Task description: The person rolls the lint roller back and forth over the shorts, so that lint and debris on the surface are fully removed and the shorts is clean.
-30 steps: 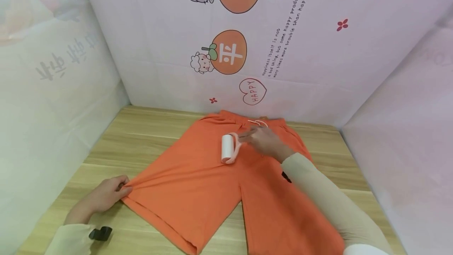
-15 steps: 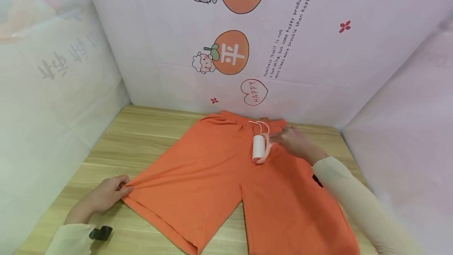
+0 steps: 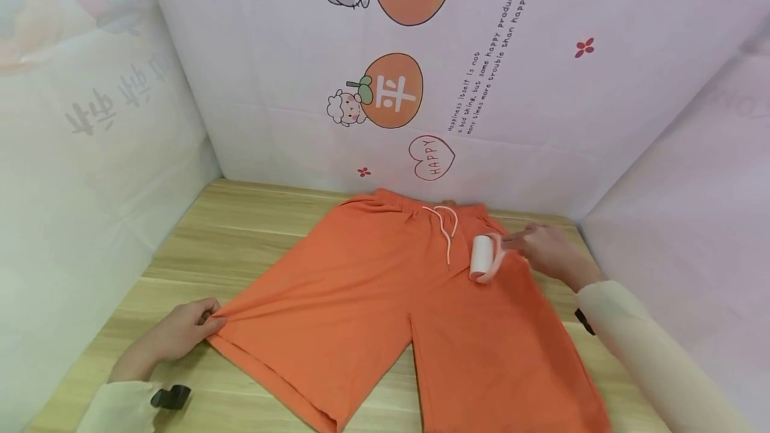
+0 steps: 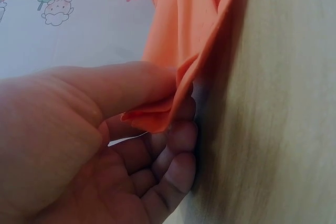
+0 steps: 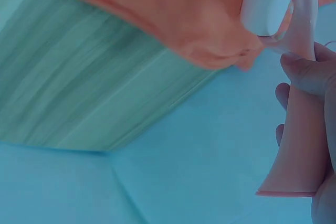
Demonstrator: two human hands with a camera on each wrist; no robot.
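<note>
Orange shorts (image 3: pixel 337 272) lie spread on the wooden table, waistband toward the back wall and a white drawstring (image 3: pixel 446 232) trailing from its middle. At the lower corner of the left leg, my left hand (image 3: pixel 180 329) pinches the hem; the left wrist view shows the folded cloth (image 4: pixel 163 111) between thumb and fingers. My right hand (image 3: pixel 544 249) grips the pink handle (image 5: pixel 302 140) of a lint roller (image 3: pixel 481 256). Its white roll (image 5: pixel 266 3) rests on the upper right leg of the shorts, near the side seam.
Printed white cloth walls (image 3: pixel 271 85) enclose the wooden table (image 3: pixel 252 212) at the back and both sides. A black wrist device (image 3: pixel 171 396) sits at the left cuff, and another (image 3: pixel 585 321) shows under the right sleeve.
My right hand has drawn the lint roller rightward across the top of the shorts, from left of the drawstring to the right leg, uncovering the drawstring. My left hand keeps its place.
</note>
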